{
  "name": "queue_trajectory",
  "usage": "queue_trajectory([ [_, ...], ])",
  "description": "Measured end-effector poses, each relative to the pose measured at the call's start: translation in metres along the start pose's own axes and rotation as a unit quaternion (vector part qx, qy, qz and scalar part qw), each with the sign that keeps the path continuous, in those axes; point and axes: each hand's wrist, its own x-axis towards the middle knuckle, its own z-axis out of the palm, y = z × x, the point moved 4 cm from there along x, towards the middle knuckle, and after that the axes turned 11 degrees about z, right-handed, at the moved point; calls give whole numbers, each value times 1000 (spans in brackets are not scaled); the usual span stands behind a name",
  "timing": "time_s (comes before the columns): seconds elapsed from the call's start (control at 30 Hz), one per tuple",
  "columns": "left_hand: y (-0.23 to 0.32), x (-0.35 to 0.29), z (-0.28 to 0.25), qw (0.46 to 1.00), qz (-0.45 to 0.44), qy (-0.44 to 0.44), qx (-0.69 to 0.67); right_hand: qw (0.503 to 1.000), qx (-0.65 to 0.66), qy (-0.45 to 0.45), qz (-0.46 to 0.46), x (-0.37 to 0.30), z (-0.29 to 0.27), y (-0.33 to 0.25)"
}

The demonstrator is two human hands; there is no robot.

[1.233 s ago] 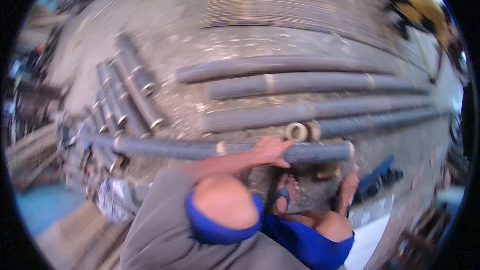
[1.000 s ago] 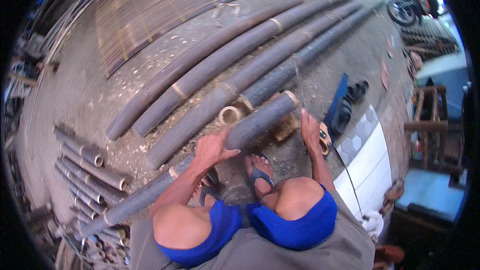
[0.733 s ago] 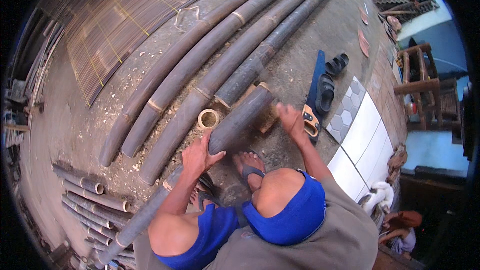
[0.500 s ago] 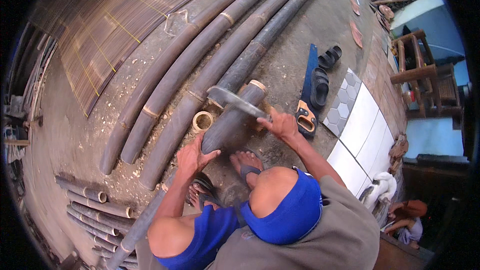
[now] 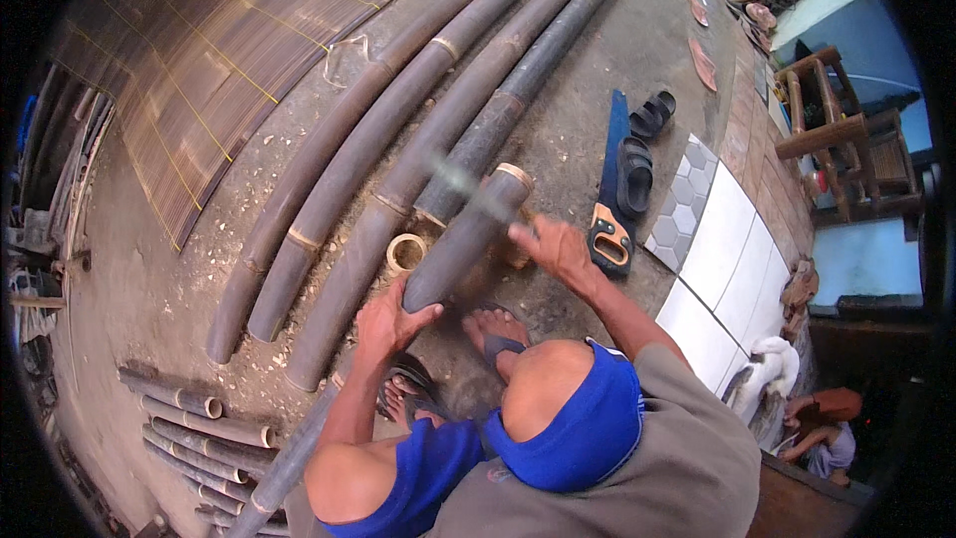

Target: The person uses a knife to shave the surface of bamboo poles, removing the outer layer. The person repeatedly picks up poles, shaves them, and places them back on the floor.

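Observation:
My left hand [image 5: 383,317] grips the near end of a short, dark bamboo section [image 5: 463,254], thumb on its right side. The section slants away from me, and a pale band shows at its far end. In my closed right hand [image 5: 560,254] is a long-bladed knife; its blade [image 5: 466,188] is smeared by motion and crosses above the section's far half. What the blade touches cannot be made out. Left of the section, a pale cut bamboo ring [image 5: 391,254] lies on the ground. Just beyond, the cut end of a long blackish bamboo pole [image 5: 473,154] points toward me.
Several long bamboo poles [image 5: 344,164] lie to the left, near a slatted mat [image 5: 189,70]. Shorter bamboo lengths [image 5: 204,428] are piled at lower left. A handsaw [image 5: 612,159] and black sandals [image 5: 634,176] lie right, beside white tiles [image 5: 712,229]. Another person [image 5: 822,428] sits at lower right.
The knife blade is more blurred and sits slightly higher in the view. My left hand keeps its hold on the bamboo section. The whole view has shifted slightly.

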Motion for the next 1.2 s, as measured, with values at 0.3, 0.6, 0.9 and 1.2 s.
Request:
queue_trajectory([
  [0.3, 7, -4, 6, 998, -18, 12, 65, 997, -12, -54, 57, 8, -3, 17],
  [0.6, -10, -9, 9, 999, -18, 12, 45, 999, -1, -22, 28, 13, 10, 16],
  [0.9, -9, -6, -2, 999, -30, -26, 6, 998, 13, -47, 51, 15, 4, 13],
  [1.2, -5, -19, -6, 999, -51, -11, 2, 991, -63, -111, 35, 12, 11, 4],
])
